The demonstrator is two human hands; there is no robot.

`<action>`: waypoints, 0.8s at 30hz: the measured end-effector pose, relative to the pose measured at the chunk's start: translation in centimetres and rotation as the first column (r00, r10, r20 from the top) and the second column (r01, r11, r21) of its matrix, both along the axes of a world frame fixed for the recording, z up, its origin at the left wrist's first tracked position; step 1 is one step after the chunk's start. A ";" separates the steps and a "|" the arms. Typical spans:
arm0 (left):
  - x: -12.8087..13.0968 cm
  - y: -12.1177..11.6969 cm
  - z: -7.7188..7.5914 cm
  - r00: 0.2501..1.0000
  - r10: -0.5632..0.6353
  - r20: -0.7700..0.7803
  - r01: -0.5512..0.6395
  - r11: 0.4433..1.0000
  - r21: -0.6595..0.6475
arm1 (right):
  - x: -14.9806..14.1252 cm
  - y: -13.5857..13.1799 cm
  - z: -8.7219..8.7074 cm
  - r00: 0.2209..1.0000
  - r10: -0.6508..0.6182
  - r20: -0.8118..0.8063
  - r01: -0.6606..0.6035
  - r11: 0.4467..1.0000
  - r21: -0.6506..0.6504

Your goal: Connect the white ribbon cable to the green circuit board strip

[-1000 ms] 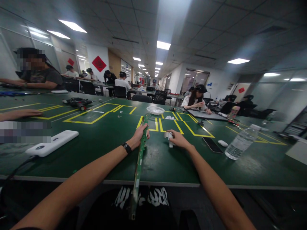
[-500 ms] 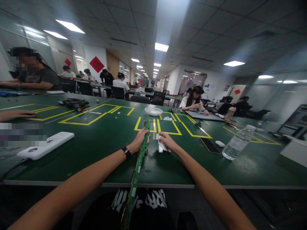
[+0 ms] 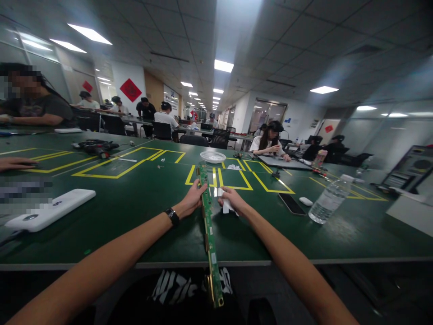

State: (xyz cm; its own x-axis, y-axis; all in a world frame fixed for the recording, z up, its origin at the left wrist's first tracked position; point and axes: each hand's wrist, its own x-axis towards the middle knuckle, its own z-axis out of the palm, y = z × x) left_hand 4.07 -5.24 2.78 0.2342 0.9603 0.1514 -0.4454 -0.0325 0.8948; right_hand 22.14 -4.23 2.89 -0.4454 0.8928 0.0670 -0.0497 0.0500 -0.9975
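Grasping a long, narrow green board (image 3: 211, 230) close to its far end, the left hand (image 3: 193, 196) has its thumb on the board's face, while the other fingers are partly hidden. The right hand (image 3: 234, 199) is just beside, on the right of the board, and its thumb and fingers pinch a flat white piece (image 3: 226, 207), of which 1 part hangs below them. Whether this piece touches the board, I cannot tell.

The board slopes from the left hand toward the body, passes over the near edge of the green table (image 3: 152, 243), and its near end is above the dark trousers (image 3: 182, 289). On the left wrist there is a black watch (image 3: 172, 216).

Farther away, beyond the 2 hands, yellow tape (image 3: 237, 187) marks the table, and a clear round dish (image 3: 213, 157) stands behind it. To the right lie a phone (image 3: 291, 204) and a small white case (image 3: 306, 201), just beside a water bottle (image 3: 329, 201), which is upright. To the left lies a white power bank (image 3: 50, 210), well apart from the board. Behind it, another person's hand (image 3: 18, 163) rests on the table.
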 end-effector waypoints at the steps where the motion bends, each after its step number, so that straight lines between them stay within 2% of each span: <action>1: 0.0 -0.1 0.0 1.000 0.007 0.000 -0.007 1.000 0.004 | 0.0 0.1 -0.1 1.000 -0.004 0.009 0.004 1.000 0.008; 7: 0.1 -0.3 -0.2 0.998 0.029 -0.061 -0.022 0.995 0.098 | 0.0 0.2 -0.5 0.992 -0.031 0.126 0.018 0.994 0.103; 14: 0.2 -0.4 -0.3 0.991 0.039 -0.126 -0.019 0.988 0.156 | -0.1 -1.0 0.7 0.992 -0.042 0.116 0.035 0.998 0.058; 24: 0.3 -0.7 -0.1 0.990 0.057 -0.129 -0.032 0.982 0.185 | -0.5 -1.3 0.7 0.992 -0.024 0.127 0.019 0.999 0.038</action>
